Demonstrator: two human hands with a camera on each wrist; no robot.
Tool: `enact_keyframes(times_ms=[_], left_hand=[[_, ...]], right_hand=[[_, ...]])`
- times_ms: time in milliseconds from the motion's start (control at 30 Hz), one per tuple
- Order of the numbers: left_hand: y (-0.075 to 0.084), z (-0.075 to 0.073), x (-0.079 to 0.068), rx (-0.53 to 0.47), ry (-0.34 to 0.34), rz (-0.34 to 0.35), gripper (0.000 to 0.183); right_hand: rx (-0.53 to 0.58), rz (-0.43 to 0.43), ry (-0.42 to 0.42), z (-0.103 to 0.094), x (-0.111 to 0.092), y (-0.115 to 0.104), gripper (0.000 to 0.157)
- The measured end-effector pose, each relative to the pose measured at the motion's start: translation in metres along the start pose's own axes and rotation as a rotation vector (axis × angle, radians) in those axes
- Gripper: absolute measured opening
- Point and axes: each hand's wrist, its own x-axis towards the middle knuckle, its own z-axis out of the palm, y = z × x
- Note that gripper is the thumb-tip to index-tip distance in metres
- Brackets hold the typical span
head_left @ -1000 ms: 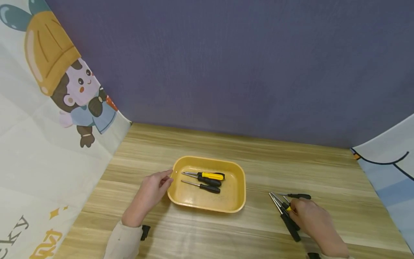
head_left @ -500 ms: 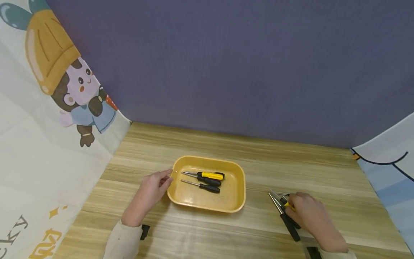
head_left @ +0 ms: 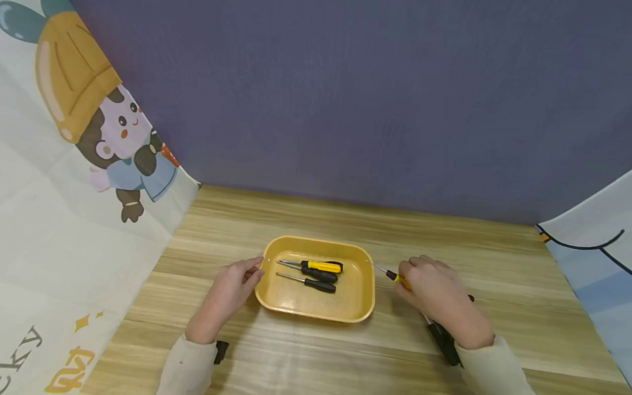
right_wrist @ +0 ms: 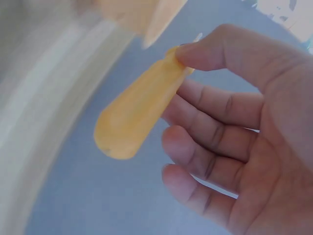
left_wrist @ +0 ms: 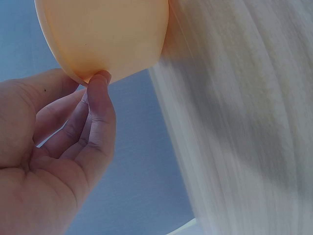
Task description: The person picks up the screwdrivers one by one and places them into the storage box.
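Observation:
My left hand (head_left: 232,291) pinches the left rim of a yellow plastic tray (head_left: 306,312) between thumb and fingertips; the left wrist view shows the thumb at the edge. My right hand (head_left: 439,296), just right of the tray, pinches a screwdriver with a yellow handle (right_wrist: 139,115) near its neck. Its shaft points left, and the tip overlaps the tray's right rim in the head view. Inside the tray lie a yellow-and-black screwdriver (head_left: 323,266) and two black-handled ones, a thicker one (head_left: 321,275) and a thinner one (head_left: 321,286).
Black-handled screwdrivers (head_left: 443,344) lie on the wooden table (head_left: 316,356) below my right hand, partly hidden by it and the sleeve. A dark blue-grey backdrop (head_left: 345,109) rises behind the table. A white cartoon-printed cloth (head_left: 74,219) borders the left side.
My right hand has lifted the yellow-handled screwdriver from the pile and carried it left and away from me to the tray's right rim. The left hand stays at the tray.

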Motion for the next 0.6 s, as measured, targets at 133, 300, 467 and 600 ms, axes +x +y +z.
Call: enact_keyframes(times_ms=[133,300,467,600], left_hand=[[0.0,0.0,0.0,0.002,0.009,0.012,0.032],[-0.001,0.0,0.0,-0.003,0.014,0.025,0.032],[-0.001,0.0,0.001,-0.005,0.011,0.015,0.032],[-0.001,0.0,0.001,-0.004,0.007,0.008,0.032]], right_hand=[[-0.013,-0.069,0.019,-0.004,0.029,-0.019,0.027],[-0.02,-0.136,-0.003,-0.004,0.058,-0.041,0.021],[-0.047,-0.177,-0.054,0.001,0.079,-0.058,0.023],[-0.062,-0.191,-0.11,0.008,0.092,-0.068,0.022]])
